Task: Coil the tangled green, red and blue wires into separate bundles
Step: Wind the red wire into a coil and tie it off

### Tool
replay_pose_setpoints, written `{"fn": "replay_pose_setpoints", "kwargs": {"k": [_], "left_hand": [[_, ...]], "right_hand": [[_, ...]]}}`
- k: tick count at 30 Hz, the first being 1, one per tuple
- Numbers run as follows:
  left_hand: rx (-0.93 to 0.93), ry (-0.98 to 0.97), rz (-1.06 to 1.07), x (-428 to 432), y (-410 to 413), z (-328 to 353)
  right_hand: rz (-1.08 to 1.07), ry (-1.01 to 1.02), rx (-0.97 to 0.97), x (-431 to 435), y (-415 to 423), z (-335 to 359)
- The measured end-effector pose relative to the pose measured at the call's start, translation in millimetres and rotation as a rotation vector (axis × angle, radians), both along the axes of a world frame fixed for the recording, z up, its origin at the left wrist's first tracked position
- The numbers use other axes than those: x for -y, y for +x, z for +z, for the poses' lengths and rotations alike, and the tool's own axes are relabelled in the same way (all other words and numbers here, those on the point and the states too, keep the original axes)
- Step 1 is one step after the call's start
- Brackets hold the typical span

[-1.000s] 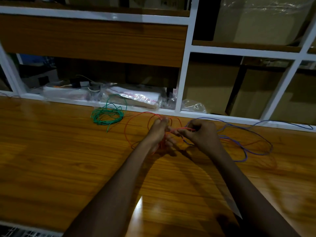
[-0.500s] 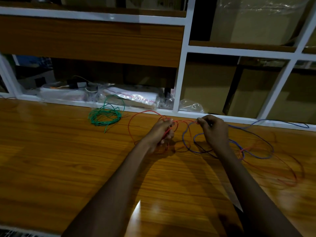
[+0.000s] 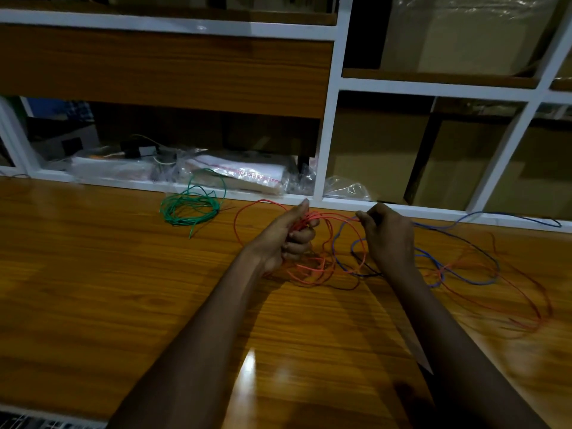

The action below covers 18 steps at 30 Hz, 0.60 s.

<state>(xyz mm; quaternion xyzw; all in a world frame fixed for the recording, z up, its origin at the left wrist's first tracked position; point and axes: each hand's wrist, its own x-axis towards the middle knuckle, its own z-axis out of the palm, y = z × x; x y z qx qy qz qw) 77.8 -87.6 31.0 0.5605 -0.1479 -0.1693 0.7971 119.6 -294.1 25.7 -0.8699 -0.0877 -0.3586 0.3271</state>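
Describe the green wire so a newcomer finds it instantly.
Find the far edge of the glossy wooden table, below the white shelf frame. Left of the left hand lies the thin green wire coil, alone and untouched; the red wire and blue wire sprawl loose and intertwined.

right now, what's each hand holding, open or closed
Left hand: closed round loops of red wire.
Right hand: pinching a strand of the same red wire.

A glossy wooden table (image 3: 93,289) fronts white-framed shelving (image 3: 328,134) (cardboard boxes (image 3: 371,156) inside) under dim light.
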Motion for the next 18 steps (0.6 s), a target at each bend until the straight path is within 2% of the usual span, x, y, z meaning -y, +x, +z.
{"fn": "replay_pose_setpoints", "kwargs": {"k": [3,6,8,12,14,16,18], "left_hand": [[0.017,-0.025,0.054,1,4,-1],[-0.026,-0.188,0.156,-4,9,-2],[-0.027,-0.307,0.282,-12,12,-1],[-0.018,-0.430,0.501,-29,15,-1],[-0.017,-0.419,0.544,-28,13,-2],[-0.011,-0.425,0.568,-25,13,-2],[-0.005,-0.438,0.595,-24,14,-2]], "right_hand": [[0.085,0.003,-0.011,3,0,-1],[0.271,0.067,-0.141,10,2,-3],[0.299,0.024,-0.244,22,11,-8],[0.181,-0.108,-0.359,51,22,-22],[0.017,-0.165,-0.389,59,24,-26],[-0.243,-0.307,-0.430,63,25,-29],[-0.355,-0.396,-0.440,63,25,-31]]}}
